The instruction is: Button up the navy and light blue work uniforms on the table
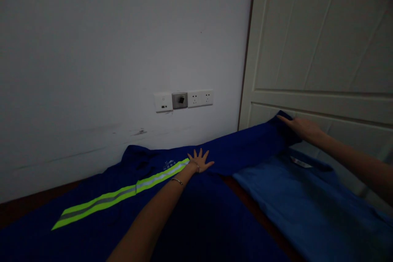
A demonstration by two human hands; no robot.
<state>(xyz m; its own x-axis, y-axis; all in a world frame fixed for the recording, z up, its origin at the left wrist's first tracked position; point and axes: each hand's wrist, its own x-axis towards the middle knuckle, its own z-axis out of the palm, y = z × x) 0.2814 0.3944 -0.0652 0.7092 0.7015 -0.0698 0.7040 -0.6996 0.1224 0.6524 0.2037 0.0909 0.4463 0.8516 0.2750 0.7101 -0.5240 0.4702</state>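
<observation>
Head view: Two bare hands work on a blue jacket (221, 213) lying spread by the white wall (123, 49).
Left hand: The left hand (198, 160) is flat on the jacket, fingers spread wide, gripping nothing. I think it presses down so the cloth won't slide.
Right hand: The right hand (303, 129) seems to pinch the far end of the sleeve (251, 143). The thumb side shows, but I cannot tell how the other fingers bend under it. It probably holds there to keep the sleeve stretched out straight.
Shiny stripe: The yellow-green stripe (123, 193) runs across the jacket to the left hand, with a small white print (168, 165) just above it.
Light blue cloth: The light blue cloth (294, 200) lies on the right, partly under the sleeve. A white label (301, 162) shows near its top edge.
Pale panel: The pale panel (307, 49) stands behind the right hand.
Wall sockets: Near the grey plate (179, 100) are white sockets (200, 98). A dark bit sits in the plate, too small to name.
Boxes or bags: I see none.
</observation>
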